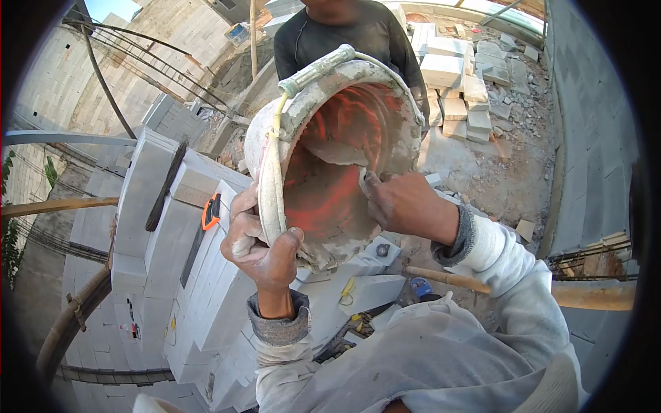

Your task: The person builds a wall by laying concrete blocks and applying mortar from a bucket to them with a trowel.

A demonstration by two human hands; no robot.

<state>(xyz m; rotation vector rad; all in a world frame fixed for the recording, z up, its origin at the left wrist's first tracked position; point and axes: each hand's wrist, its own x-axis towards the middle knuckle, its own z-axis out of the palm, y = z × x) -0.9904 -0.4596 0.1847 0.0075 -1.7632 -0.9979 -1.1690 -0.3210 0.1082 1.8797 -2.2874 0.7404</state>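
Observation:
A mortar-caked white bucket (260, 136) is tilted in front of me with its mouth facing me. Its wire handle with a grip (317, 70) lies along the upper rim. My left hand (263, 248) grips the lower left rim, thumb over the edge and fingers outside. Inside the bucket, my right hand (413, 206) is closed round the handle of a trowel (335, 153). The trowel's blade is smeared with grey mortar and lies against the inner wall. Wet grey mortar (323, 196), with reddish light on it, coats the inside.
Behind the bucket stands another person (348, 34) in a dark top; their hands are hidden. Pale blocks (451, 72) are stacked beyond. On a block wall at left lies a handsaw with an orange handle (211, 211). A bamboo pole (585, 297) crosses at right.

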